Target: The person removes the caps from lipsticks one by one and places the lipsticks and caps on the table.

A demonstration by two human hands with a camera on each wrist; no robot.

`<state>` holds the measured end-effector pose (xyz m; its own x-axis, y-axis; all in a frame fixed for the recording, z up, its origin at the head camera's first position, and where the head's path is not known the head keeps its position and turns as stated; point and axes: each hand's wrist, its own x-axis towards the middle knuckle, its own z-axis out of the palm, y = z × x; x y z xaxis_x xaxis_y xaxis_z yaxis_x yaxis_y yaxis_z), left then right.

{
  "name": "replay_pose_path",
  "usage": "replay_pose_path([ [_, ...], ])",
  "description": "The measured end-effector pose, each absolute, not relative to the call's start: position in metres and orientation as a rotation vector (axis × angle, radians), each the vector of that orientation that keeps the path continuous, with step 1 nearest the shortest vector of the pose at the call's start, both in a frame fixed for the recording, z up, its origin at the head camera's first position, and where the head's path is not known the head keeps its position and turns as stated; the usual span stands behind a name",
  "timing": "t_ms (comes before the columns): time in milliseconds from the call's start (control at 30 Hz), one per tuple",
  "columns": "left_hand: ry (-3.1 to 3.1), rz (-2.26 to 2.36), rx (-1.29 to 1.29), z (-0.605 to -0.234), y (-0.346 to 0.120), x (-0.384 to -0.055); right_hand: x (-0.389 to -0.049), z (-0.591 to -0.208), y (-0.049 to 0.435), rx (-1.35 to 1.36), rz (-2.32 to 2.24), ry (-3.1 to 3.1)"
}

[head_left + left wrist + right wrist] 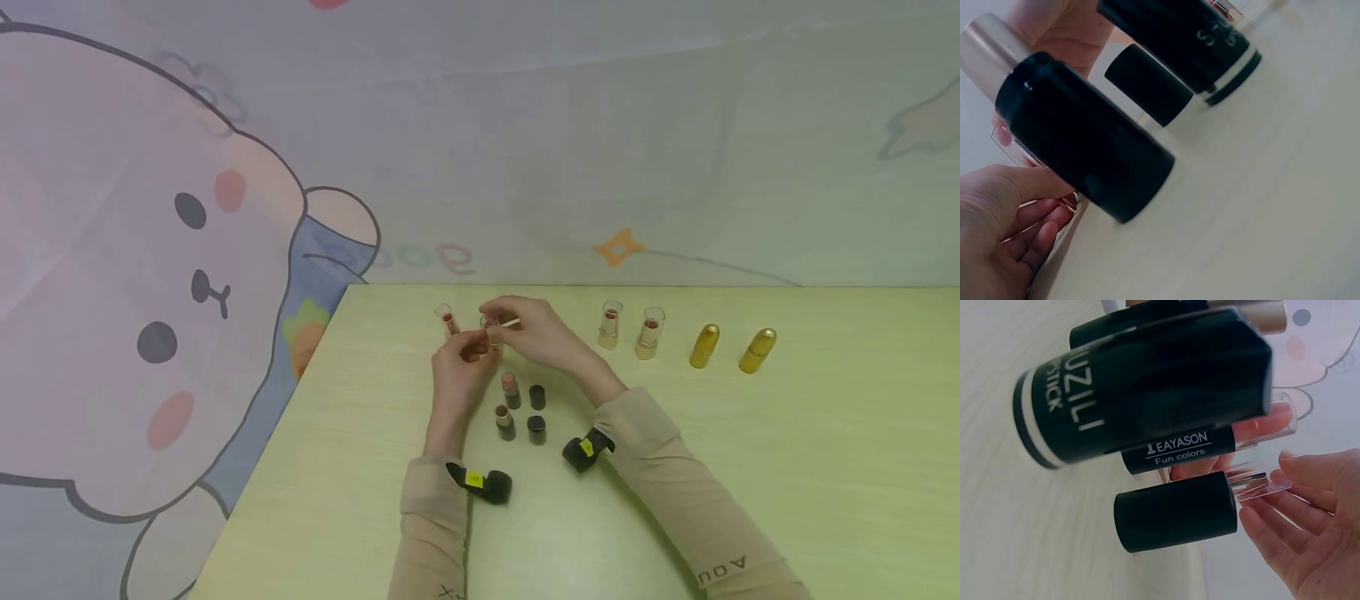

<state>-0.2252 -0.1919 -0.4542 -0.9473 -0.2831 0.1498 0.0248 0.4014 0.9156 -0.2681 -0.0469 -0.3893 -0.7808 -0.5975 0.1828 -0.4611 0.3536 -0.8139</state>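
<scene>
Between the two hands stands a lipstick with a clear cap [489, 322], near the table's back left. My left hand [463, 367] holds its lower part, and in the left wrist view the thumb and curled fingers [1041, 234] meet round it, partly hidden by a black tube [1088, 140]. From above, my right hand [536, 333] pinches the clear cap between thumb and fingers. The right wrist view shows the thumb [1316, 469] on the cap's side. Just behind the left hand is another clear-capped red lipstick [447, 320].
Near the wrists stand a pink lipstick [511, 387], a darker uncapped lipstick [505, 423] and two black pieces, one behind [537, 397] the other. Rightward are two clear-capped lipsticks, the nearer one [649, 335] beside two gold bullet-shaped tubes, the farthest right [757, 350]. A printed curtain [525, 167] hangs behind.
</scene>
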Motion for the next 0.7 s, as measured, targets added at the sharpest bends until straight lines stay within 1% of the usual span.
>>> replay_pose_path([
  [700, -2.439, -1.516, 0.18, -0.4541, -0.192, -0.2237, -0.2635, -0.3872, -0.0468, -0.966, -1.365, 2.536],
])
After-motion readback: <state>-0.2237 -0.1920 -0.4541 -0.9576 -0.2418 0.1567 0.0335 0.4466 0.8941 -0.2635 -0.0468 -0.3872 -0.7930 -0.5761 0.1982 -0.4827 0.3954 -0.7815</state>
